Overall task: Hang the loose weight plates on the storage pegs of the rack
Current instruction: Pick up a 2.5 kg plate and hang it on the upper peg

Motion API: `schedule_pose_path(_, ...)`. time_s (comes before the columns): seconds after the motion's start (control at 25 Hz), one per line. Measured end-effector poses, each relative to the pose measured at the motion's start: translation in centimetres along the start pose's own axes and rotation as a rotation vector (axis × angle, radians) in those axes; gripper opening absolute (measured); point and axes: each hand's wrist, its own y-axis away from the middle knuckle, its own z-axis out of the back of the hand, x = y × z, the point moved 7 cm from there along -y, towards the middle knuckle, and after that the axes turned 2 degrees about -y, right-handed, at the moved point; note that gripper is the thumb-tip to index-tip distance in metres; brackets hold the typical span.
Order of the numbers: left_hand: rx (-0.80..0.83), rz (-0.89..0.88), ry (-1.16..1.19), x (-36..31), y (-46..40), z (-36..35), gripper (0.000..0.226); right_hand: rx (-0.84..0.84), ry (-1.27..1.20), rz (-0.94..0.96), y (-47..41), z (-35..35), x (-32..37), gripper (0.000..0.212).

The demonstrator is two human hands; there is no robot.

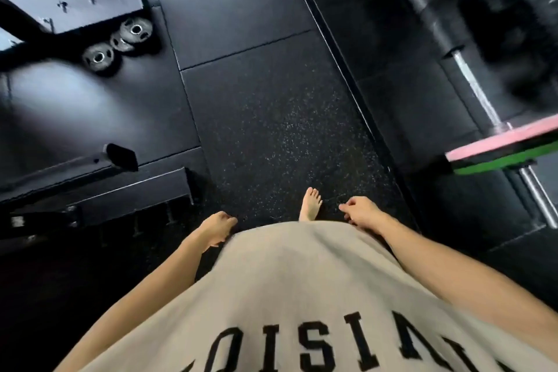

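Note:
Three small black weight plates lie on the dark rubber floor at the upper left: one (98,57) nearest me, one (120,42) in the middle, one (136,29) farthest. They rest against the black base of the rack (99,6), which has bolts on top. My left hand (218,228) hangs by my hip, fingers loosely curled, holding nothing. My right hand (360,212) hangs on the other side, fingers loosely bent and empty. Both hands are far from the plates. No storage pegs are clearly visible.
A barbell (480,93) runs along the right, loaded with a pink plate (501,139) and a green plate (507,161). Black frame beams (99,187) jut out low on the left. My bare foot (311,204) stands on the speckled mat (271,136).

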Motion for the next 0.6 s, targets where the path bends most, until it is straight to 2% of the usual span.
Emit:
schedule_pose_path(0.12,-0.117,0.116,0.173,-2.4,-2.3,3.6,0.039,0.045,0.139,0.063,-4.6,5.6,9.0,0.018)
schedule_pose_path(0.16,-0.132,0.146,0.256,-3.5,-2.1,4.7,0.04,0.059,0.176,0.094,-5.8,6.8,12.2,0.017)
schedule_pose_path(0.28,-0.141,0.239,0.313,-5.3,-3.5,6.8,0.039,0.113,0.281,0.155,-9.7,8.8,20.4,0.018)
schedule_pose_path(0.32,-0.139,0.228,0.41,-6.1,-5.9,7.5,0.038,0.125,0.327,0.175,-11.1,9.3,23.4,0.018)
schedule_pose_path(0.44,-0.019,0.176,0.262,-4.2,-18.8,8.6,0.03,0.149,0.412,0.218,-14.5,9.8,31.6,0.018)
schedule_pose_path(0.52,-0.013,0.169,0.339,-5.3,-21.3,13.4,0.023,0.135,0.432,0.226,-16.3,10.4,37.5,0.018)
schedule_pose_path(0.6,-0.058,0.187,0.424,-9.6,-17.2,21.0,0.029,0.137,0.448,0.252,-17.4,10.6,42.6,0.019)
